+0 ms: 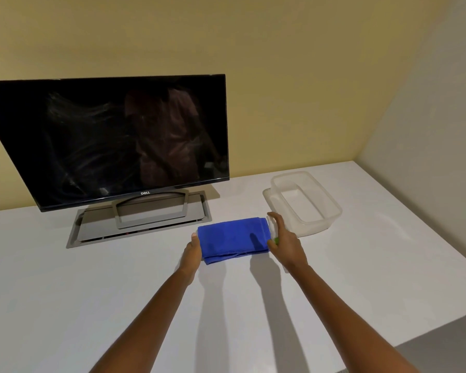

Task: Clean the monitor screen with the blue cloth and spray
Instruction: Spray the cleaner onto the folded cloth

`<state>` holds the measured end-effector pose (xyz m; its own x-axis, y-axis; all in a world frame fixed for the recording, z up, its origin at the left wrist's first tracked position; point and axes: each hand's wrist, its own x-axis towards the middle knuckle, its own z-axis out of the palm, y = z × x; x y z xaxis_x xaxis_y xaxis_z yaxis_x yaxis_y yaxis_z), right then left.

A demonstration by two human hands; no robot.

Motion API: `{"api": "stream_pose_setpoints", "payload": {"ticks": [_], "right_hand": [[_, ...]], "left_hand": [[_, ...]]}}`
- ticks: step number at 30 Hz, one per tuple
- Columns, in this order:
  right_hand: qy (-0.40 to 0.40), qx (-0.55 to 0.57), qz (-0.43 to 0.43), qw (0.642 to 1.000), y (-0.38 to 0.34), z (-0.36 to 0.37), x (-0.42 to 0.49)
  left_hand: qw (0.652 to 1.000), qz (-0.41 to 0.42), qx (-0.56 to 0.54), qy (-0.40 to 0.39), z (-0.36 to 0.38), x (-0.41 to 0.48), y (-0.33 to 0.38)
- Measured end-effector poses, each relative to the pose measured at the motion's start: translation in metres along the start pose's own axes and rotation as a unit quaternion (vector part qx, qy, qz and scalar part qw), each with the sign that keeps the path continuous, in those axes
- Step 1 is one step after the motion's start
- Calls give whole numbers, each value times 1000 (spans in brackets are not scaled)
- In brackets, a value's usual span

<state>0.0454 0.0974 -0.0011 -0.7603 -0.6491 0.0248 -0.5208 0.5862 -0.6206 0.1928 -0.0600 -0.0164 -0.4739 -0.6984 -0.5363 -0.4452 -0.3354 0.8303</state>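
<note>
A folded blue cloth (233, 239) lies on the white table (92, 292), near the big black flat monitor (105, 141) (its dark screen has smudgy streaks). The left hand (192, 251) touches the cloth's left end; I cannot tell if it pinches. The right hand (285, 244) curls its fingers round a small white and green spray bottle (272, 230) just beside the cloth's right end. A clear plastic box (314, 227) sits near.

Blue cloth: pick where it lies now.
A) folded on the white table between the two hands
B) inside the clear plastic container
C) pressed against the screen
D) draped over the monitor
A: the blue cloth lies folded on the white table, the left hand at its left edge, the right hand with the spray bottle at its right edge.
</note>
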Motion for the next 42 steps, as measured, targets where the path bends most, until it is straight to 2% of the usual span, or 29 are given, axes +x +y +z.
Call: {"api": "stream_pose_setpoints", "payload": {"ticks": [6, 12, 17, 26, 33, 38, 42], "right_hand": [[38, 104, 58, 992, 22, -10, 10], [111, 234, 129, 957, 43, -11, 15], [147, 279, 145, 938, 50, -10, 20], [128, 274, 154, 940, 62, -4, 24], [98, 262, 160, 947, 68, -7, 23], [76, 245, 187, 948, 74, -2, 15], [107, 206, 241, 942, 72, 11, -3]], "left_hand": [[999, 13, 21, 22, 5, 0, -4], [999, 27, 35, 17, 9, 7, -10], [997, 23, 71, 23, 11, 11, -13], [992, 13, 117, 35, 11, 19, -19], [994, 7, 107, 32, 9, 25, -24], [994, 13, 107, 28, 9, 26, -26], [994, 16, 102, 24, 8, 24, -26]]}}
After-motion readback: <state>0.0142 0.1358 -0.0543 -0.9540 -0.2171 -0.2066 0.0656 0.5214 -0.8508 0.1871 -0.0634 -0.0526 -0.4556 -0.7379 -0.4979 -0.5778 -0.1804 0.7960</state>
